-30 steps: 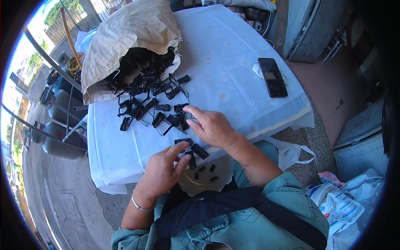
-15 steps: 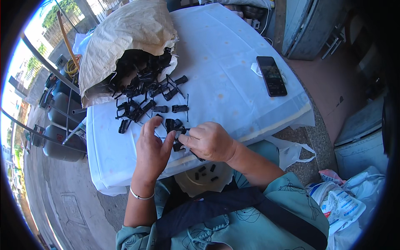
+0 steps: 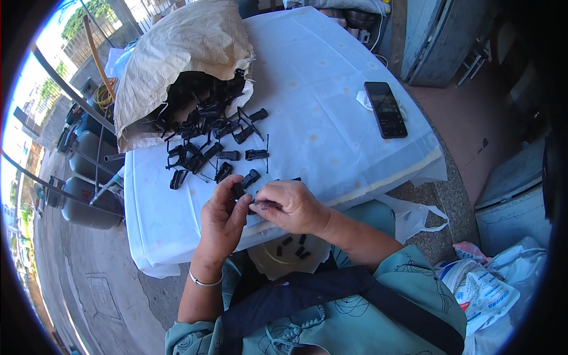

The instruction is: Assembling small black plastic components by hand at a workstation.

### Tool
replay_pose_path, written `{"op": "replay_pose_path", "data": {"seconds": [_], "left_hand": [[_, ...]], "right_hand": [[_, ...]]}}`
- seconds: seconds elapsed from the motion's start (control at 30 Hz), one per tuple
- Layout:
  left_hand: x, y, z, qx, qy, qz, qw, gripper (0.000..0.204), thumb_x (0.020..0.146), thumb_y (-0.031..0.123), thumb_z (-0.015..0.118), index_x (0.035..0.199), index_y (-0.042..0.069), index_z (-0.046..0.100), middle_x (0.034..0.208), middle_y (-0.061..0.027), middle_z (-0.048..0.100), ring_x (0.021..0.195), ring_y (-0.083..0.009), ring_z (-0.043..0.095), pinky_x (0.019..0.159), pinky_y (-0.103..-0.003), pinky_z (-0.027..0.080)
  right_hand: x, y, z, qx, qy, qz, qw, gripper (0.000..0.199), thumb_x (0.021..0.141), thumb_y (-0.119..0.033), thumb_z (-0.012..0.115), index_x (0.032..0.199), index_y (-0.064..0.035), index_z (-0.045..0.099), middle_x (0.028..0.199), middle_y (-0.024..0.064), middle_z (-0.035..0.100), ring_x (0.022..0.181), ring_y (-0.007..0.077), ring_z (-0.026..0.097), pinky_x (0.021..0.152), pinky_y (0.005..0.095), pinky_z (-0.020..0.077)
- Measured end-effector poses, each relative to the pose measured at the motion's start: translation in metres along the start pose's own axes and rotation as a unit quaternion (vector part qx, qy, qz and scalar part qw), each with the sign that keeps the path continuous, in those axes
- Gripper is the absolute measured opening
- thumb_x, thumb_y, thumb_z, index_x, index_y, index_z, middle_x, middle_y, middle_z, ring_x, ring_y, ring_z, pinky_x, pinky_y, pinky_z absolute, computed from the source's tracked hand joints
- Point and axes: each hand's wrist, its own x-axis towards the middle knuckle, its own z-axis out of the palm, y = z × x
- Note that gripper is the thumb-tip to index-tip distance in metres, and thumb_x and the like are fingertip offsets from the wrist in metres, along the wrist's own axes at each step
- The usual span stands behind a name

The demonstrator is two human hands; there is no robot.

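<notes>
My left hand (image 3: 222, 216) pinches a small black plastic part (image 3: 238, 190) between thumb and fingers, over the near edge of the table. Against its fingertips my right hand (image 3: 293, 206) is closed in a pinch; what it grips is hidden by the fingers. Just beyond the hands lie a loose black plastic part (image 3: 251, 177) and another black part (image 3: 223, 172). Farther off, a heap of similar black parts with thin stems (image 3: 195, 157) spills from the mouth of a beige woven sack (image 3: 183, 44).
White cloth with faint spots covers the table (image 3: 313, 100). A phone (image 3: 386, 109) lies at its right side. Below the hands, a pale container (image 3: 266, 260) on my lap holds several small black pieces. Plastic bags (image 3: 479, 290) sit at lower right; grey tanks (image 3: 89, 204) stand at left.
Both hands have shifted slightly, and a black part now shows upright in my left fingers. Black parts near the hands have changed position. One more black piece shows in the lap container.
</notes>
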Motion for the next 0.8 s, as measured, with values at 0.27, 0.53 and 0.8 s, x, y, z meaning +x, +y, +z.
{"op": "replay_pose_path", "data": {"seconds": [0.27,0.53,0.8], "left_hand": [[-0.01,0.001,0.001,-0.027,-0.075,0.06,0.995,0.04,0.087,-0.003,0.051,0.126,-0.003,0.041,0.078,0.0003,0.051,0.065,-0.0039,0.043,0.06,-0.018,0.039],[-0.011,-0.003,0.005,-0.065,-0.05,-0.004,0.997,0.044,0.086,-0.006,0.051,0.129,0.0,0.042,0.088,-0.0004,0.052,0.071,-0.0037,0.044,0.063,-0.017,0.039],[-0.005,0.002,0.018,0.121,0.004,0.13,0.984,0.04,0.081,-0.008,0.051,0.121,-0.002,0.048,0.086,-0.0132,0.056,0.07,-0.0191,0.054,0.064,-0.026,0.045]], "right_hand": [[0.003,0.005,0.003,0.229,-0.048,0.173,0.957,0.019,0.087,-0.016,0.061,0.077,-0.0035,0.052,0.067,-0.0056,0.048,0.064,0.0013,0.041,0.054,0.0198,0.0373],[0.001,-0.012,-0.01,0.082,-0.078,0.097,0.989,0.019,0.092,-0.015,0.049,0.08,-0.0001,0.05,0.062,0.0146,0.053,0.053,0.0267,0.049,0.053,0.0327,0.0415],[-0.001,0.0,-0.006,0.082,-0.077,0.115,0.987,0.022,0.091,-0.014,0.049,0.075,0.0008,0.049,0.061,0.0175,0.049,0.052,0.03,0.044,0.052,0.0347,0.0404]]}}
